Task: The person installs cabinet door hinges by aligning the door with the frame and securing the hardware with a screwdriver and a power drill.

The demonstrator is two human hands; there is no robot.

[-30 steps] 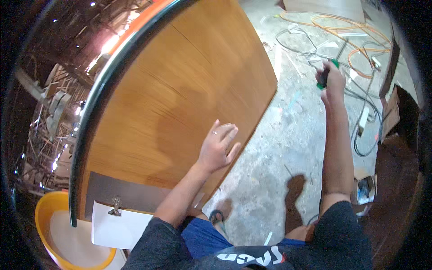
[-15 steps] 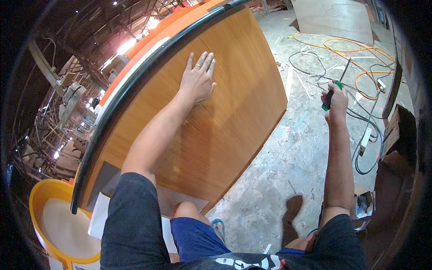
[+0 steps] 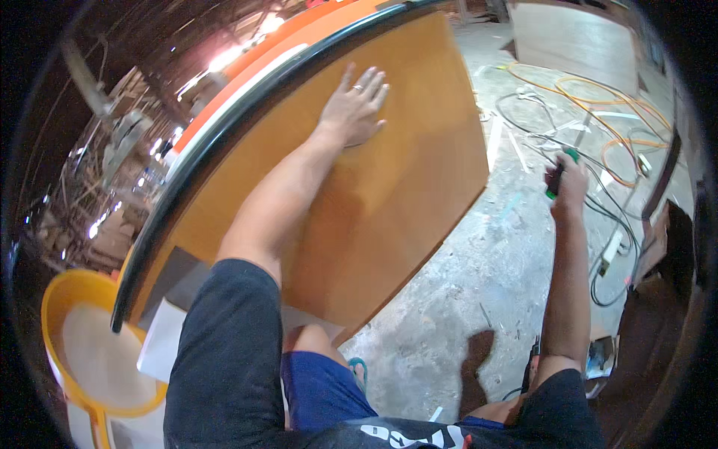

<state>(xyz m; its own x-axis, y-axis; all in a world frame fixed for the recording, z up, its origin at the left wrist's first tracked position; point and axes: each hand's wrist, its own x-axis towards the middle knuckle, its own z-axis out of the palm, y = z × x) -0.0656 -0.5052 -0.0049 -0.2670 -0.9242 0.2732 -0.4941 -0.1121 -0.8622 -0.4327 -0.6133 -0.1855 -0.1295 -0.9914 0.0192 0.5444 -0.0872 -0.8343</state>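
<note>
Screwdriver at far right over concrete floor, wrapped in curled fingers of right hand, shaft pointing away. Brown wooden panel at left to centre, well apart from tool. Left hand laid over panel's far part, fingers slightly spread; cannot tell about anything under palm. Step in hand, seemingly: palming panel surface, tool idle. Needed for next move, probably: left palm kept flat, screwdriver held clear of panel.

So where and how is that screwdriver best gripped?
Probably around its thick green-and-black handle, coming from the near right side, as the right hand does: the handle lies nearer, while the thin shaft points away.
</note>
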